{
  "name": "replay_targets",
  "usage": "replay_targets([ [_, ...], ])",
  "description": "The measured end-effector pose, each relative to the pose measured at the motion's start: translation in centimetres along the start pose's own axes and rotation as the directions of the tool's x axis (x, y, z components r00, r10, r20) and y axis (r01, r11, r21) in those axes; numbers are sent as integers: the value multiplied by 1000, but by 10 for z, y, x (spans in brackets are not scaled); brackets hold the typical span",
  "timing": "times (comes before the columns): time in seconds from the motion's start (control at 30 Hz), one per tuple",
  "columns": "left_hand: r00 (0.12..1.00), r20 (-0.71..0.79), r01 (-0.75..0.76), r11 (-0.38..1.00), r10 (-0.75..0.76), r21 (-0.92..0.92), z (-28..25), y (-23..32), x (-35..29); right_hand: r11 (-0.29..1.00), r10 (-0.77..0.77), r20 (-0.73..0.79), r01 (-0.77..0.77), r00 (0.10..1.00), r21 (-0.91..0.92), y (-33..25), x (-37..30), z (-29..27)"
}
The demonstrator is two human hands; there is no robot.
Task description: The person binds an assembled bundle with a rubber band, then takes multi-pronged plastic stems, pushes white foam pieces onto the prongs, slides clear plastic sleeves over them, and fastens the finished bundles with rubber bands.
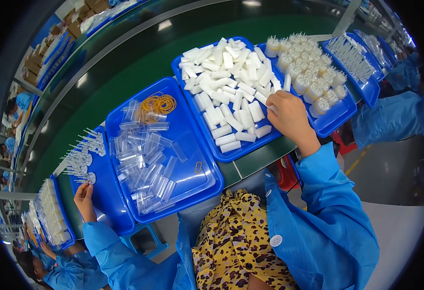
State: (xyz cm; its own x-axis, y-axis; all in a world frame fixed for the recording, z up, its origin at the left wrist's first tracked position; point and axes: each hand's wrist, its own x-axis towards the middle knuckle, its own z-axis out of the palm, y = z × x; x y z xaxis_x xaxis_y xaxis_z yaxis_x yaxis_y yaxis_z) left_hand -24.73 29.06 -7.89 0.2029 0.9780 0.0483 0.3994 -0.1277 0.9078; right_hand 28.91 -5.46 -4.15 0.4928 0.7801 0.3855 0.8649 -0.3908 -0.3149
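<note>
My left hand is at the near part of a blue tray, its fingers pinched at the base of a small white round plastic piece. Beside it, several white pieces with thin prongs stand in that tray. My right hand reaches over the right edge of another blue tray, heaped with short white foam-like sticks. Its fingers are closed on one white stick, mostly hidden by them.
Between my hands lies a blue tray with clear plastic tubes and yellow rubber bands. Rightward, a tray holds white cylindrical assemblies. Behind the trays runs a green conveyor belt. Co-workers in blue sit at both sides.
</note>
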Motion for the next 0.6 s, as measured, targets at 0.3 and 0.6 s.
replay_targets([
  [0.3,987,-116,-122,989,112,-85,19,-2,0,98,291,212,-250,933,963,0,-13,-5],
  [0.6,933,68,-343,817,353,464,60,48,-41,-3,315,203,-213,927,977,-8,-23,7],
])
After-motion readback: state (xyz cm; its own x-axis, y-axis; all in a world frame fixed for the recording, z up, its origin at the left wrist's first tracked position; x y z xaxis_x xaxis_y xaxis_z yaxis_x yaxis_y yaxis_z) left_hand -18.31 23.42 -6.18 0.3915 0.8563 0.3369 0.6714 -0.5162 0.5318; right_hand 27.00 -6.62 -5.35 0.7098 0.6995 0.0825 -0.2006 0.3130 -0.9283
